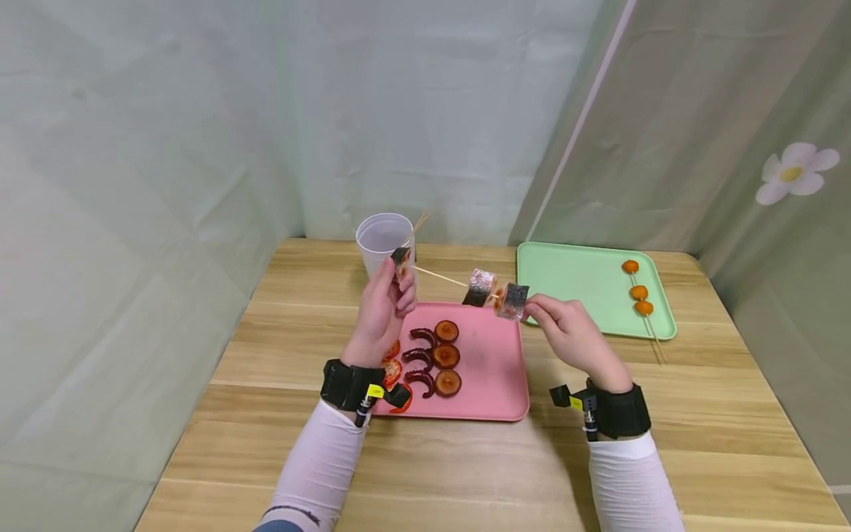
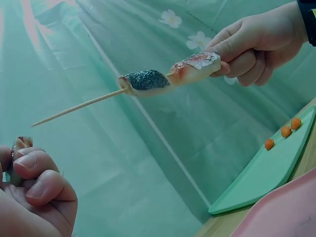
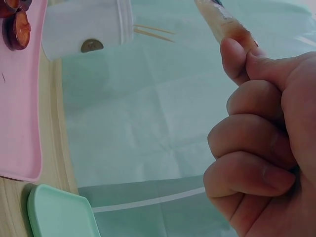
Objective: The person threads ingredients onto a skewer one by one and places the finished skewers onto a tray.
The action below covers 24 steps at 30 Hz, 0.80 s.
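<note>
In the head view my right hand (image 1: 577, 334) pinches one end of a bamboo skewer (image 1: 439, 275), thumb and forefinger right up against the threaded fish. Two chunks of dark, silvery-skinned fish (image 1: 480, 288) sit along it, and its bare pointed end reaches toward my left hand (image 1: 384, 314). That hand pinches a third fish piece (image 1: 400, 258), held apart from the skewer tip (image 2: 37, 124) in the left wrist view. Both hands are raised above the pink tray (image 1: 492, 369). My right hand's other fingers (image 3: 247, 133) are curled into the palm.
On the pink tray lie dark curled tentacles (image 1: 419, 360), round brown slices (image 1: 446, 356) and red slices (image 1: 392, 372). Behind stands a white cup (image 1: 375, 255) with skewers leaning out. A green tray (image 1: 565, 277) at right bears a skewer of orange balls (image 1: 639, 292).
</note>
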Tool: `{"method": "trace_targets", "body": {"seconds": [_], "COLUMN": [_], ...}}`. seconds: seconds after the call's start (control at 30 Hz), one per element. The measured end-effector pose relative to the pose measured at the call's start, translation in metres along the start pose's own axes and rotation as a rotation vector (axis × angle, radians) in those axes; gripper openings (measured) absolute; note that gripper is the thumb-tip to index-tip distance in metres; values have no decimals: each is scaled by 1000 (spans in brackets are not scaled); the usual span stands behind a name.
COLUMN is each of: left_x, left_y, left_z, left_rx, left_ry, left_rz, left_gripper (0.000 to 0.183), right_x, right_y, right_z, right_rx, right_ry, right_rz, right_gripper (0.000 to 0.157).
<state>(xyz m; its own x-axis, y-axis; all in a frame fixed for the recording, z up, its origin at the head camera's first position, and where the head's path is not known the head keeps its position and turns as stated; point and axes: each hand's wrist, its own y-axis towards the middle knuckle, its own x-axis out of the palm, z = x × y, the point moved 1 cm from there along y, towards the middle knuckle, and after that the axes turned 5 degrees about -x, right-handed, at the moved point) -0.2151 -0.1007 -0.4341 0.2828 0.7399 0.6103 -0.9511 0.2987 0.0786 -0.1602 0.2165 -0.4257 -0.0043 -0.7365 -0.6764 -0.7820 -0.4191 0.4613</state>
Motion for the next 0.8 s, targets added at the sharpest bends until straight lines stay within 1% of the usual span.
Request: {"method": "trace_targets", "body": {"seconds": [0.23,0.37,0.53,0.73,0.8], "left_x": [3,4,4,2,1], "left_y": [-2,-3,-4,-5,-5], "left_z": [1,1,2,3,3], "left_rx": [4,7,5,-7,-5], "left_ry": [69,83,82,19,14], "left_rz": [-8,-10,-24,-73,-78], "left_gripper": [31,31,31,30,29], "right_x": [1,1,1,1,1], "right_y": [0,0,-1,-1,-1], "right_z": [-1,-2,-1,0,-1], "right_rx": [15,17,18,19,16], "right_ry": [-1,0,-2,-6,-4], "right_rz": [-27,-26,-21,-14,-15], "right_gripper": [19,19,19,19,19]}}
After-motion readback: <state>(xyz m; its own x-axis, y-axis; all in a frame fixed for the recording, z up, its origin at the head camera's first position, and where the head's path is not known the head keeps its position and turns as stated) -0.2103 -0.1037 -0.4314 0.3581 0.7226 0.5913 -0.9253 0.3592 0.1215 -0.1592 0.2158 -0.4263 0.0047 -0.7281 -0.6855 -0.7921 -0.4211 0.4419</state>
